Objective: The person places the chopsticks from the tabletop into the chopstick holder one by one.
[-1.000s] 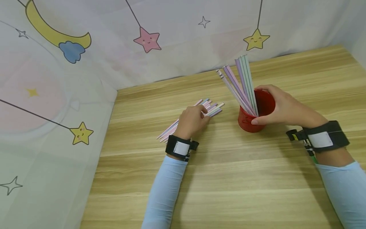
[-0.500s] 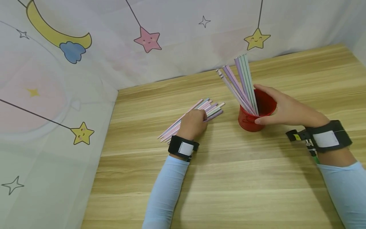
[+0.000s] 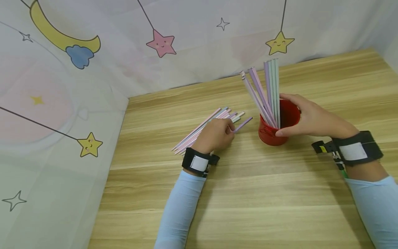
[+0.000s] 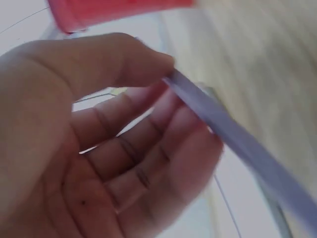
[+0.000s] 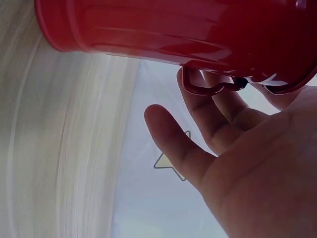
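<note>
My left hand (image 3: pixel 215 135) pinches a purple pencil (image 3: pixel 243 125) between thumb and fingers. In the left wrist view this pencil (image 4: pixel 237 139) runs down to the right from the thumb tip. Under and beside that hand lies a pile of pastel pencils (image 3: pixel 199 130), partly hidden by it. A red metal cup (image 3: pixel 269 137) stands on the table to the right, with several pencils (image 3: pixel 271 86) leaning in it. My right hand (image 3: pixel 320 120) grips the cup at its rim, thumb on the near side. In the right wrist view, fingers reach around a small red side handle (image 5: pixel 213 90).
The wooden table (image 3: pixel 248 200) ends at the back against a pale curtain (image 3: pixel 192 62) printed with stars and a moon. Another curtain side runs along the left edge. Both wrists wear black straps (image 3: pixel 357 147) with small cameras.
My left hand has drawn a purple pencil out of the pile, slightly up and right toward the cup. The pencils in the cup now stand more upright. My right hand stays on the cup.
</note>
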`<state>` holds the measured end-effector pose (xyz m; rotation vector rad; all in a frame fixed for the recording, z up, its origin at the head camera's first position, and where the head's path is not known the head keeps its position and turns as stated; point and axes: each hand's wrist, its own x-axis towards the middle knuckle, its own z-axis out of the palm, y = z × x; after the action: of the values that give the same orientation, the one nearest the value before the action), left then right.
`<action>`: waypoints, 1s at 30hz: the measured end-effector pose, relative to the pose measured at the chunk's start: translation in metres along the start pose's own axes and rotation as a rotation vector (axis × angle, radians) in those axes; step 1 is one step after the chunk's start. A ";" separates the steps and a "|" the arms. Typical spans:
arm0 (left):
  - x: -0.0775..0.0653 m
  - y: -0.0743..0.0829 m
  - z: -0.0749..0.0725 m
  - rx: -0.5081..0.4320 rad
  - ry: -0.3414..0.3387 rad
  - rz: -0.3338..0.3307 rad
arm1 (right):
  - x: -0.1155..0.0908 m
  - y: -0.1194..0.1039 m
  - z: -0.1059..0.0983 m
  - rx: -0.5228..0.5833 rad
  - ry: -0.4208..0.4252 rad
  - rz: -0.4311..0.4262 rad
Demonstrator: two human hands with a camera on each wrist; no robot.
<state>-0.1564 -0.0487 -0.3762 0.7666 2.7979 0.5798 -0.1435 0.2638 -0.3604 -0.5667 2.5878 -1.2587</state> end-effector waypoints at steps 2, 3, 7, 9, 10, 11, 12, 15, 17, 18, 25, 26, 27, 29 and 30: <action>-0.002 0.002 -0.006 -0.060 0.034 0.034 | 0.001 0.000 0.001 -0.010 0.003 -0.003; -0.003 0.004 -0.009 -0.095 0.052 0.049 | 0.001 0.000 0.001 -0.013 0.004 -0.002; -0.008 0.007 -0.022 -0.287 0.150 0.079 | 0.001 0.001 0.002 -0.010 0.005 -0.001; -0.012 0.007 -0.028 -0.412 0.218 0.092 | 0.001 0.001 0.002 -0.008 0.006 0.002; -0.013 0.007 -0.030 -0.492 0.259 0.104 | 0.001 0.001 0.002 -0.010 0.007 0.002; -0.014 0.007 -0.033 -0.582 0.303 0.116 | 0.001 0.001 0.002 -0.011 0.008 0.003; -0.016 0.008 -0.035 -0.673 0.351 0.138 | 0.001 0.000 0.002 -0.013 0.010 0.004; -0.018 0.010 -0.043 -0.931 0.511 0.204 | 0.001 -0.001 0.001 -0.017 0.013 0.008; -0.019 0.013 -0.046 -1.072 0.609 0.254 | 0.000 -0.001 0.001 -0.021 0.015 0.010; -0.020 0.015 -0.048 -1.117 0.656 0.275 | 0.000 -0.002 0.002 -0.023 0.016 0.009; -0.019 0.030 -0.055 -1.270 0.864 0.356 | 0.001 -0.003 0.002 -0.028 0.018 -0.001; -0.018 0.032 -0.055 -1.264 0.875 0.371 | 0.001 -0.003 0.002 -0.024 0.017 -0.001; -0.016 0.035 -0.054 -1.242 0.883 0.391 | 0.001 -0.003 0.002 -0.024 0.015 0.002; -0.013 0.040 -0.051 -1.179 0.893 0.434 | 0.001 -0.002 0.003 -0.017 0.012 0.002; -0.012 0.043 -0.049 -1.147 0.894 0.456 | 0.001 -0.002 0.003 -0.013 0.011 0.001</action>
<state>-0.1406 -0.0368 -0.3132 0.9370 2.0742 2.7739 -0.1428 0.2599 -0.3604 -0.5622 2.6065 -1.2489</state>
